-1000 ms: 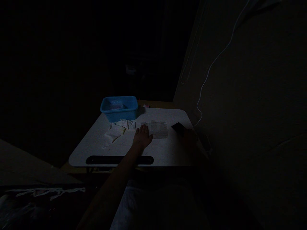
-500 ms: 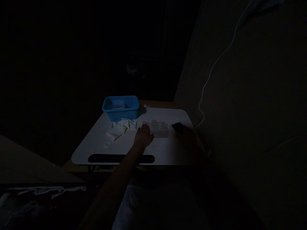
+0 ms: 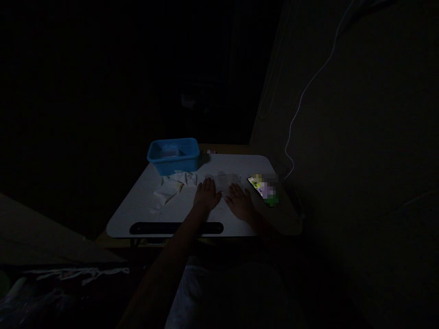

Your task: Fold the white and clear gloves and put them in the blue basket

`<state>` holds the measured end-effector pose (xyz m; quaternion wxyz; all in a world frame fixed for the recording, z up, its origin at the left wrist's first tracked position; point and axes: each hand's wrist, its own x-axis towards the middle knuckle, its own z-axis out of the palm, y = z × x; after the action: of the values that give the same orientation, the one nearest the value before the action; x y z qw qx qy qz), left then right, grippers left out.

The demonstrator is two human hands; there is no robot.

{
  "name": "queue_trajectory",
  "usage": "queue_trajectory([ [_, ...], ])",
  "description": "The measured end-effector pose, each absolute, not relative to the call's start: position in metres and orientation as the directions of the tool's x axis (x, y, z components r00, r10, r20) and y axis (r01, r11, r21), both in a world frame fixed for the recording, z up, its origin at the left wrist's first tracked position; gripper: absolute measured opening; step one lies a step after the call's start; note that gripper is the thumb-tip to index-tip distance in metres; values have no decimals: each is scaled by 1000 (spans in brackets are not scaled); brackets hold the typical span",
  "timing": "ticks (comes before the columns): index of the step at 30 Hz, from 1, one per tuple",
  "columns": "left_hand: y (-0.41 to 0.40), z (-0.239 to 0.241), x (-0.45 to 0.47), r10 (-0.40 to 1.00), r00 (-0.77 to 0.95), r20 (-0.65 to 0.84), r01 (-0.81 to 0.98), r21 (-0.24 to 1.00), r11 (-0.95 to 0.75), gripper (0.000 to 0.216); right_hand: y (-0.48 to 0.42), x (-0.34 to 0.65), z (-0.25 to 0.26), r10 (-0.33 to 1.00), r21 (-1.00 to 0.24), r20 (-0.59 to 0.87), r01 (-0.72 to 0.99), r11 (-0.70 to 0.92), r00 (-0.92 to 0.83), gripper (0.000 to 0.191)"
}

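Observation:
My left hand (image 3: 206, 195) lies flat with its fingers stretched out, at the left end of a clear plastic piece (image 3: 224, 181) on the white table (image 3: 137, 208). At the right end of that plastic, my right hand (image 3: 241, 204) rests palm down with its fingers slightly spread. Neither hand grips anything. Just right of my right hand lies a phone (image 3: 263, 189) with its screen lit. Crumpled white papers or wrappers (image 3: 168, 188) lie left of my left hand. The room is dark, so the plastic's exact shape is hard to make out.
A blue plastic basin (image 3: 174, 162) with something pale inside stands at the table's back left. A dark slot (image 3: 176, 228) runs along the front edge. A white cable (image 3: 297, 114) hangs down the wall on the right. A small object (image 3: 211, 151) sits behind the table.
My right hand has let go of the phone and moved left onto the plastic. The phone's screen has gone from dark to lit. My left hand stays about where it was.

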<state>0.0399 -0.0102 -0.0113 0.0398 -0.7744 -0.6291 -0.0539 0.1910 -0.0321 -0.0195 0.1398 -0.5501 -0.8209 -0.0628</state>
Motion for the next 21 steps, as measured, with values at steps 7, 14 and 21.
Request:
queue_trajectory([
  [7, -9, -13, 39, 970, 200, 139, 980, -10, -201, 63, -30, 212, -28, 899, -57, 386, 968, 245, -205, 52],
  [14, -8, -13, 39, 968, 204, 146, 979, -15, -204, 62, -40, 239, -29, 802, -6, 574, 979, 203, -162, 43],
  [21, -8, -13, 39, 968, 205, 144, 979, -16, -205, 62, -33, 239, -34, 862, -27, 506, 999, 34, -15, 49],
])
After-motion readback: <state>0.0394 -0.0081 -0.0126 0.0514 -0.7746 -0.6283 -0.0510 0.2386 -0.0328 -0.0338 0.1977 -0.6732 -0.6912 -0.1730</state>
